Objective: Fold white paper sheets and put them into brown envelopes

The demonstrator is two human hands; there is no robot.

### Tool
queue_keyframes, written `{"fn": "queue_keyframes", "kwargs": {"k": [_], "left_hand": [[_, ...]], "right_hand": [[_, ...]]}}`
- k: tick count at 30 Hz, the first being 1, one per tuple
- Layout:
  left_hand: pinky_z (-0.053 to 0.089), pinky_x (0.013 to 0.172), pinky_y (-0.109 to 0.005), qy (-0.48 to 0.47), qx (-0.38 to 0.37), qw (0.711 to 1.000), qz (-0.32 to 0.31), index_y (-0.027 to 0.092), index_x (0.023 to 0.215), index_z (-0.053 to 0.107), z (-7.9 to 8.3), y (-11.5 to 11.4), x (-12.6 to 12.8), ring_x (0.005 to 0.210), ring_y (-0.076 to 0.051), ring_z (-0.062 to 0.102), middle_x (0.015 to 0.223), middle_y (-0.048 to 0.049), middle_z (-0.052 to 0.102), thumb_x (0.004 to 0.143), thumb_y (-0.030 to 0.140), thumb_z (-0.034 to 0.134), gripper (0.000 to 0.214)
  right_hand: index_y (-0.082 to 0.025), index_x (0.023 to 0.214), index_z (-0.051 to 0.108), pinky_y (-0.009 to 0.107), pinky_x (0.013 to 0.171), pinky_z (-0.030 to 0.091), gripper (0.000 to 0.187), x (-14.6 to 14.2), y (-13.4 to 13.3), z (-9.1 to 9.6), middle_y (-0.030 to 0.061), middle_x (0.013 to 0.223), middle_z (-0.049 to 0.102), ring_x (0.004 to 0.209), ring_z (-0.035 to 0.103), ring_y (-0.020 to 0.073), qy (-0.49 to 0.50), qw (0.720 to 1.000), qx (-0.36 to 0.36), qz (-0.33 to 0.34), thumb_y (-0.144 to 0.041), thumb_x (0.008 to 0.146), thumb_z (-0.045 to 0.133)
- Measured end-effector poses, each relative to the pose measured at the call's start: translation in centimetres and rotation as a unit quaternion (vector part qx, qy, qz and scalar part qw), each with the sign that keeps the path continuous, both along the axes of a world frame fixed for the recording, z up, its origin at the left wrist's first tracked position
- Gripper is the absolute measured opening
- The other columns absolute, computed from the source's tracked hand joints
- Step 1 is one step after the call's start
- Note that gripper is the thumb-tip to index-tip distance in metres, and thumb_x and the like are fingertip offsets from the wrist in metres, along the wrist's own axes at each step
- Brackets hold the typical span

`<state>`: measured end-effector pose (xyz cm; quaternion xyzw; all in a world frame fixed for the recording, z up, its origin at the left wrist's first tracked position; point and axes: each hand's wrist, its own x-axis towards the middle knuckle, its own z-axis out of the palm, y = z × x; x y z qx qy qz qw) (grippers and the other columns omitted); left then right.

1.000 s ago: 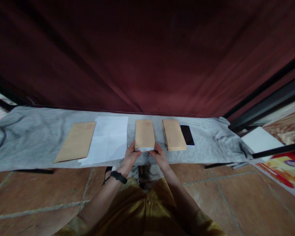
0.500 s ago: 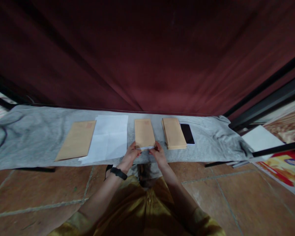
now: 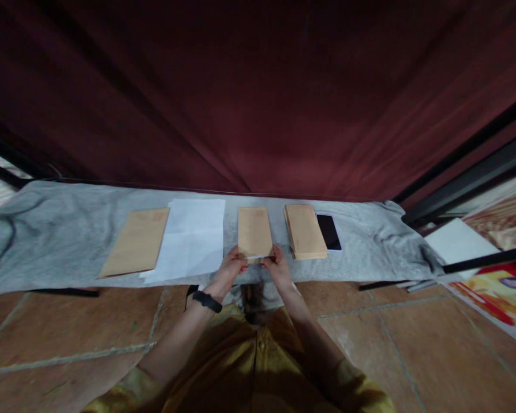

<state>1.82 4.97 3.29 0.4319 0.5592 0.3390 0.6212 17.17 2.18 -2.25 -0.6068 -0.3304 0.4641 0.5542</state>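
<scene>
My left hand point(image 3: 232, 267) and right hand point(image 3: 278, 267) pinch the near corners of a brown envelope point(image 3: 255, 230), both closed upon its edge. It is just beyond my hands, its long axis pointing away from me; a pale strip crosses its near end. The paper is flat, rectangular; the grey cloth point(image 3: 370, 241) around looks soft, wrinkled.

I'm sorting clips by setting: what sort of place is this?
Probably a makeshift work spot, perhaps in a home: there is a narrow cloth-covered table, dark red fabric hangs behind it, and brownish floor tiles show below.
</scene>
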Motion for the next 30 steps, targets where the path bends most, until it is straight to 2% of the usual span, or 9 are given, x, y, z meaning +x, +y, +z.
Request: {"fn": "queue_keyframes", "kwargs": {"k": [5,9,13,17,22,30], "left_hand": [[0.037,0.048,-0.02,-0.014,-0.011,1.0,0.004,0.016,0.103,0.068,0.0,0.0,-0.2,0.05,-0.01,0.053,0.059,0.0056,0.061,0.059,0.011,0.067,0.044],[0.042,0.048,-0.021,-0.02,-0.034,0.999,0.038,0.017,0.114,0.064,-0.3,0.1,-0.1,0.054,-0.012,0.061,0.075,0.0005,0.07,0.069,0.02,0.073,0.046],[0.046,0.05,-0.023,-0.027,-0.049,0.997,0.058,0.016,0.106,0.065,-0.5,0.5,0.1,0.055,-0.014,0.065,0.081,-0.0034,0.074,0.077,0.031,0.074,0.034],[0.052,0.057,-0.024,-0.048,-0.042,0.996,0.062,0.015,0.092,0.065,-0.4,0.4,-0.2,0.059,-0.014,0.067,0.079,-0.0024,0.073,0.07,0.029,0.079,0.029],[0.053,0.062,-0.026,-0.085,-0.033,0.995,0.049,0.015,0.091,0.064,-0.1,-0.1,-1.0,0.066,-0.016,0.071,0.085,-0.0037,0.075,0.059,0.033,0.083,0.041],[0.051,0.06,-0.025,-0.088,-0.034,0.995,0.03,0.015,0.085,0.062,-0.4,0.4,-0.9,0.061,-0.015,0.068,0.076,-0.0018,0.073,0.052,0.031,0.085,0.043]], "right_hand": [[-0.024,0.106,0.061,0.031,0.064,0.058,0.043,0.2,-0.2,0.7,-0.0033,0.074,0.064,0.069,0.065,0.0183,0.017,1.0,-0.021,-0.008,-0.041,0.067,0.064],[-0.023,0.1,0.062,0.034,0.065,0.06,0.036,0.3,-0.2,1.5,-0.0002,0.081,0.068,0.072,0.068,0.02,0.087,0.994,-0.039,-0.051,-0.041,0.069,0.064],[-0.022,0.092,0.063,0.034,0.06,0.06,0.029,0.5,0.1,1.9,0.0014,0.084,0.069,0.067,0.068,0.0197,0.109,0.992,-0.039,-0.053,-0.043,0.073,0.063],[-0.023,0.083,0.061,0.032,0.058,0.059,0.025,0.7,0.3,2.0,-0.0024,0.075,0.065,0.065,0.066,0.018,0.112,0.992,-0.037,-0.035,-0.04,0.066,0.07],[-0.023,0.084,0.061,0.033,0.064,0.062,0.029,1.1,-0.2,2.2,-0.0041,0.075,0.064,0.068,0.065,0.0162,0.107,0.994,-0.021,-0.012,-0.039,0.063,0.074],[-0.024,0.085,0.062,0.031,0.059,0.061,0.02,1.3,-0.3,1.5,-0.0039,0.074,0.064,0.064,0.064,0.0154,0.029,1.0,-0.002,0.009,-0.039,0.074,0.068]]}}
